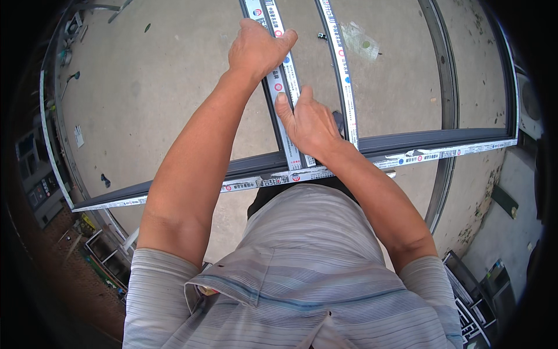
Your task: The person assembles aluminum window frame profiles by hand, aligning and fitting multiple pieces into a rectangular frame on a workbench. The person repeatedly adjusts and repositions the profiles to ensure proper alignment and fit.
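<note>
Left hand (pixel 253 53), one of two, sits at 12 o'clock, wrapped across a pair of white-printed strips (pixel 290 78) and holding them, its fingers partly hidden. Nearer 1 o'clock, the right hand (pixel 314 126) touches the same pair lower down, thumb and forefinger narrowly parted; whether it grips, I cannot tell. One third strip (pixel 347 81) runs beside the pair at 1 o'clock. All three lie within one big dark frame (pixel 418 157), its near rail stretching from 9 to 3 o'clock. One grey bar (pixel 446 70) crosses below at 2 o'clock.
</note>
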